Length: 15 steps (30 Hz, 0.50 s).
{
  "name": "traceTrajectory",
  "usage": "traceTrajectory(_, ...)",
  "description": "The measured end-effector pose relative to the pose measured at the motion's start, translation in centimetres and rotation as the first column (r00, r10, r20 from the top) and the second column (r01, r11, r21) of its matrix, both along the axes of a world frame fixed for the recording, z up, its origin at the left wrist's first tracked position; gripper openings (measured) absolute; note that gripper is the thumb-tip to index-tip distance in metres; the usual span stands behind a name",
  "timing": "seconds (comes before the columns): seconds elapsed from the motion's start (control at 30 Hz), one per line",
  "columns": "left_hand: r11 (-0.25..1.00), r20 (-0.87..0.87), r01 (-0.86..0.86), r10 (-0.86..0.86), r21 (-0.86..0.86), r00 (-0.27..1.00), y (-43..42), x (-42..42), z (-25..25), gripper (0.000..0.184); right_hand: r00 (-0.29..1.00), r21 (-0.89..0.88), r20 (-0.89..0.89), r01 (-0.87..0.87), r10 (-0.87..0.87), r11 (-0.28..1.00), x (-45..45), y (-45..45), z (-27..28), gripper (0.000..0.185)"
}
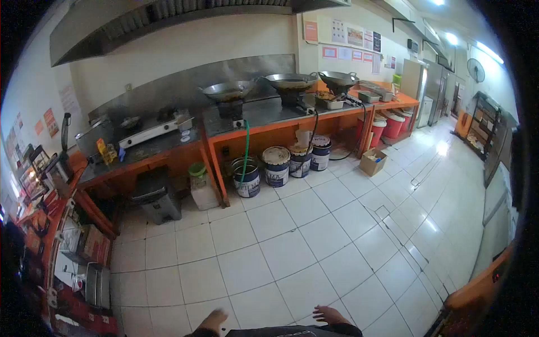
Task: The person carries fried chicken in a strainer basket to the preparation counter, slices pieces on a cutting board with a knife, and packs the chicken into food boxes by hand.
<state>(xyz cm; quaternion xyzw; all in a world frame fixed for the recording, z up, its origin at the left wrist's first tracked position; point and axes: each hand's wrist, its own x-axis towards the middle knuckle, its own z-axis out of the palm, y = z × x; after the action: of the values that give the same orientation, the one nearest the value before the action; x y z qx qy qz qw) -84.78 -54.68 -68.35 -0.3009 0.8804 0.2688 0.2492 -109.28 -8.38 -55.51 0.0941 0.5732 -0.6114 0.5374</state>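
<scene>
Hovering low over white floor tiles, hands apart.
Right hand loosely open, fingers part-spread, gripping nothing; left hand blurred, openness unclear, no object visible in it. Metal buckets well ahead, under counter.

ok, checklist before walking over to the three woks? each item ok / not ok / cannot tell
1. Right hand free: ok, fingers spread, nothing seen in it.
2. Left hand free: cannot tell, blurred.
3. Three woks seated level: ok, each looks upright on its burner.
4. Burner flames off: cannot tell, too small to see.
5. Green hose kept off the floor: ok, hangs from the counter front down to the leftmost bucket.
6. No loose items on the floor in front of the counter: not ok, cardboard box sits there, right of the buckets.
</scene>
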Motion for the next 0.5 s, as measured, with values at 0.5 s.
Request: traceTrajectory(0.5,0.946,0.232,0.3,-0.321,0.123,0.918,3.8,-55.6,6.9,0.04,0.573,0.817,-0.173,-0.371,0.801,0.441,-45.0,12.6,-5.2,0.048)
